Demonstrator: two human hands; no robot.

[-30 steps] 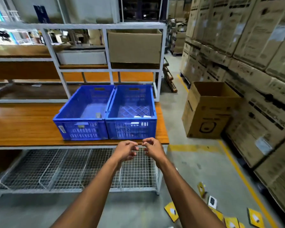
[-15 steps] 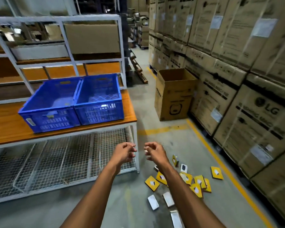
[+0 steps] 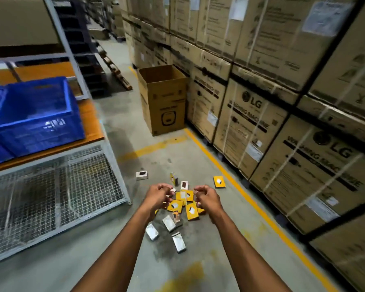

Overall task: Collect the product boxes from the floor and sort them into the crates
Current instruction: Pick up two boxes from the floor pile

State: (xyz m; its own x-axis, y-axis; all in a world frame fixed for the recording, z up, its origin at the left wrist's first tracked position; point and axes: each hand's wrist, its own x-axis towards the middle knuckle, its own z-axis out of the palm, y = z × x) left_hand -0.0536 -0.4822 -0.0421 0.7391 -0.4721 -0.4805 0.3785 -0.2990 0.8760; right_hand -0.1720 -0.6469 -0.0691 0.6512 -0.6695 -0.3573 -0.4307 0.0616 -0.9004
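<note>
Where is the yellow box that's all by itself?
In the head view, the lone yellow box lies on the floor right of the pile, beside the yellow floor line.

— Where do we stand?
— We face the floor [image 3: 118, 239], with the product boxes [image 3: 182, 205] scattered on it just ahead. One box [image 3: 141, 175] lies apart to the left of the heap, another [image 3: 219, 181] apart to its right.
— And the crates?
— We see one crate [image 3: 36, 121] on the table [image 3: 92, 125] at our left, a wire rack [image 3: 57, 192] beneath it.
— To the right?
— Stacked cartons [image 3: 282, 102] line that side. An open carton [image 3: 163, 100] stands on the floor beyond the heap, beside the stack.
</note>
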